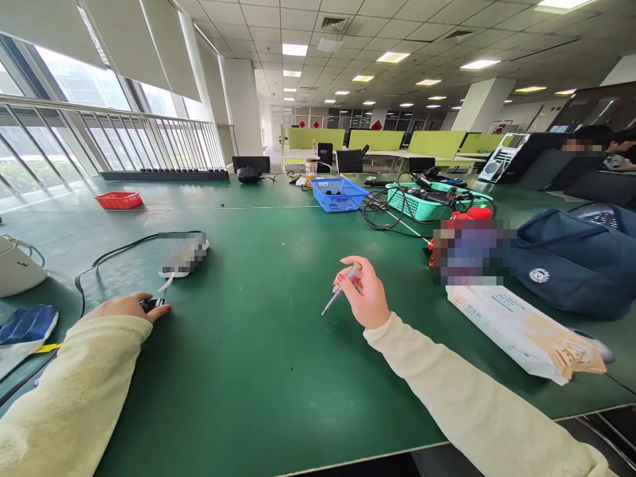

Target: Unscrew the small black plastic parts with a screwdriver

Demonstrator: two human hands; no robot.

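Note:
On the left of the green table [223,397], my left hand [126,306] has its fingers closed round a small black object [152,304], partly hidden by the fingers. Just beyond it lies a blurred pale item [183,257] with a white strip pointing toward that hand. My right hand [365,295] is raised over the middle of the table, pinching a thin screwdriver [348,279] with a clear handle. Its metal tip points down and to the left, apart from my left hand.
A red tray [119,200] stands at the back left. Blue [340,195] and teal [422,205] baskets, the latter with cables, stand farther back. On the right are a wipes packet [517,328] and a navy bag [576,265]. A black cable [114,250] curves at left.

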